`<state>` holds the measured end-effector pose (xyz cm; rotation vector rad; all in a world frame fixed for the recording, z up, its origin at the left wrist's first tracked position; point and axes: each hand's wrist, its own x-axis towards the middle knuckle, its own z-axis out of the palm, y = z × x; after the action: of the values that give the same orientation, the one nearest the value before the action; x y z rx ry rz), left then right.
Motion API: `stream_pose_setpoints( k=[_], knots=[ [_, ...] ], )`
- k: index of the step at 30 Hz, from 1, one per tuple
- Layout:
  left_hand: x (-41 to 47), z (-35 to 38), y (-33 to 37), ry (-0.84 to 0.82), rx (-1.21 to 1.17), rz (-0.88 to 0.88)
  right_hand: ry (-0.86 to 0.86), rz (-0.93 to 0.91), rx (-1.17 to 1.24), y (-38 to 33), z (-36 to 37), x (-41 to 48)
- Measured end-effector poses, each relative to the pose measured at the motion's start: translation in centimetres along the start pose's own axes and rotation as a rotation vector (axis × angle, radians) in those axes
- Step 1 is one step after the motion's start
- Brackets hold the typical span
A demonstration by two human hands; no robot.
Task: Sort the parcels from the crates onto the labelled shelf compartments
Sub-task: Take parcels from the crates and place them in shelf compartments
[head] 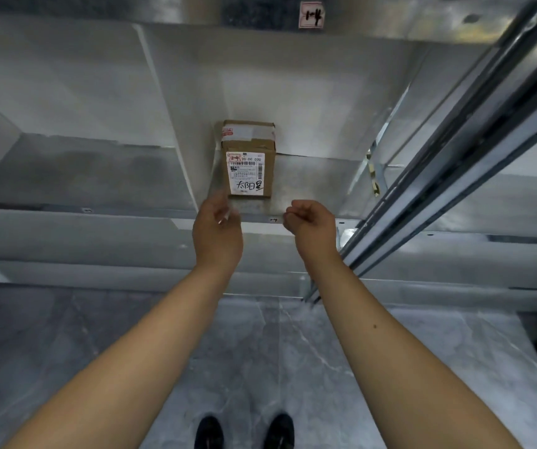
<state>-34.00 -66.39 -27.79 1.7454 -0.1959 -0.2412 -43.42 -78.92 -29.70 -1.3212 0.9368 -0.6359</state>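
Both forearms reach toward the shelf lip; left hand [216, 230] and right hand [309, 223] hover loosely curled, holding nothing. Cardboard parcel [250, 163] lies alone in its metal compartment [312, 179], open floor to its right.

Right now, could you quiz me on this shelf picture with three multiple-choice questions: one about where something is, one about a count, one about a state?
1. Where does the cardboard parcel sit?
A. On the floor
B. On the metal shelf, against its left divider
C. In the left hand

2. How many parcels are in that compartment?
A. One
B. Three
C. Five

3. What are the hands doing?
A. Both gripping the parcel
B. Both empty, just in front of the parcel
C. Both holding pens

Answers: 1 B, the box stands on the shelf floor beside the divider. 2 A, only one box shows there. 3 B, the left hand and right hand hold nothing, fingers loosely curled.
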Motion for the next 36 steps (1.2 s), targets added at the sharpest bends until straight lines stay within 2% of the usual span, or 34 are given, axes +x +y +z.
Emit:
stream_pose_setpoints(
  k=[6, 9, 12, 17, 20, 29, 36],
  knots=[
    [-7.7, -5.4, 2.0, -0.049, -0.026, -0.077, -0.074, 0.055, -0.035, -1.3, 0.9, -8.6],
    [-11.4, -10.2, 1.5, -0.038, -0.02, -0.054, -0.231, 0.049, -0.066, -0.4, 3.6, -13.9],
    [-12.9, -16.1, 1.2, 0.067, 0.019, -0.012, -0.393, 0.035, -0.076, 0.0, 7.4, -18.2],
    [-14.0, -25.9, 1.7, 0.251, 0.12, 0.027, -0.598, -0.05, -0.067, -2.6, 15.3, -22.7],
    [-14.5, -32.1, 1.4, 0.348, 0.22, 0.049, -0.768, -0.143, -0.149, -3.6, 20.7, -25.1],
    [-14.3, -53.4, -2.2, 0.573, 0.332, -0.008, -1.141, -0.239, -0.321, -1.7, 39.1, -37.7],
    [-11.8, -66.9, -4.0, 0.605, 0.453, -0.106, -1.288, -0.23, -0.336, 0.1, 49.7, -45.0]
  ],
)
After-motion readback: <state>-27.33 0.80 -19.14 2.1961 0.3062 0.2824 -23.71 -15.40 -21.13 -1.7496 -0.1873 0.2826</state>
